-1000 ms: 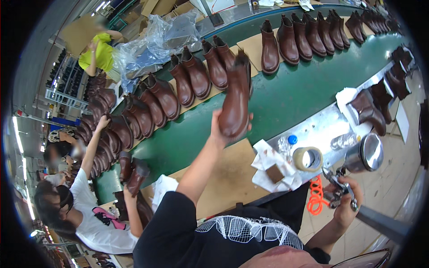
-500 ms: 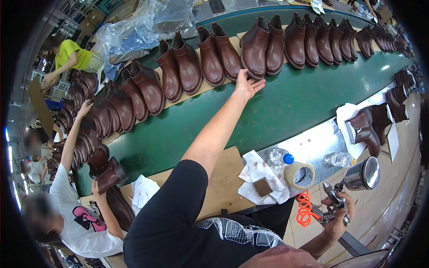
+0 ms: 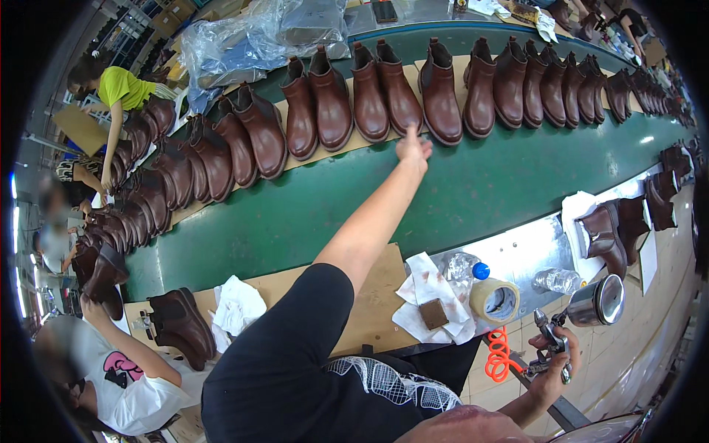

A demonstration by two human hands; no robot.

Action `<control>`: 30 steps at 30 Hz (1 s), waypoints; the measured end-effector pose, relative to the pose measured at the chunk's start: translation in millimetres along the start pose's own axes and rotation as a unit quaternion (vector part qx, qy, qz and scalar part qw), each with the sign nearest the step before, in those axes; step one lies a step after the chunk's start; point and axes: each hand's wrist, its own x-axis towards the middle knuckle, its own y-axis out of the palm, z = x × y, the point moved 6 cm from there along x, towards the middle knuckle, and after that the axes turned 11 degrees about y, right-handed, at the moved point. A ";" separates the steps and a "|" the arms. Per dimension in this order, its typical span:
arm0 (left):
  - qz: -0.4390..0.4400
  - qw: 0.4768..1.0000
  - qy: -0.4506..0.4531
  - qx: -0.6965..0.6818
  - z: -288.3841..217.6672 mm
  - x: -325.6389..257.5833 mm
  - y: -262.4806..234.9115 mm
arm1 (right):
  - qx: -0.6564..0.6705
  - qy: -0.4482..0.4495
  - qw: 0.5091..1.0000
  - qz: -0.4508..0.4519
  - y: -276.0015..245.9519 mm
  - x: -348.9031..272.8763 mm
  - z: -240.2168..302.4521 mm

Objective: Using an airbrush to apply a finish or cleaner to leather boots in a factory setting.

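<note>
Green conveyor belt point(image 3: 473, 199) runs across a shoe workshop, and everything below is placed against it. Along its far edge stands a long row of brown ankle boots on strips of cardboard, curving away to both sides. The person's left hand point(image 3: 413, 148) is stretched out over the belt with its fingers loose and spread, holding nothing; the fingertips lie just beside the toe of one brown boot point(image 3: 439, 96) in that row, and whether they touch it cannot be told. Beyond the row, past the belt's far edge, lies a heap of clear plastic bags point(image 3: 258, 37).

On the near side of the belt is a cardboard-covered bench point(image 3: 369, 317) with crumpled white cloths point(image 3: 436, 295) and a small brown sponge block point(image 3: 433, 314), a roll of tape point(image 3: 495, 300) and two clear plastic bottles. Further right on that near side stand two dark brown boots point(image 3: 602, 236) on white cloth. Off the belt's near edge, the right hand point(image 3: 554, 365) is clenched around a spray gun point(image 3: 583, 310) with a shiny metal cup, an orange coiled hose point(image 3: 501, 356) hanging beside it.

At the belt's left end, other people handle boots: one in a white shirt holds a boot up, another in a yellow-green top reaches toward the row.
</note>
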 end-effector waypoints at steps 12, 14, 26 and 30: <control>0.112 0.992 -0.052 -0.041 -87.0 13.5 31.0 | -0.005 -0.013 1.000 0.000 -0.1 -8.5 14.1; 0.133 0.986 -0.047 -0.087 -108.7 -3.5 15.5 | -0.005 0.002 1.000 0.001 1.9 -16.7 17.2; 0.522 0.774 -0.089 -0.347 -214.4 -303.4 -66.4 | -0.014 -0.043 0.997 0.067 7.6 -60.9 -3.6; 0.512 0.660 -0.264 -0.482 -185.8 -347.6 -107.4 | -0.039 -0.110 0.993 0.033 28.8 -41.4 -35.1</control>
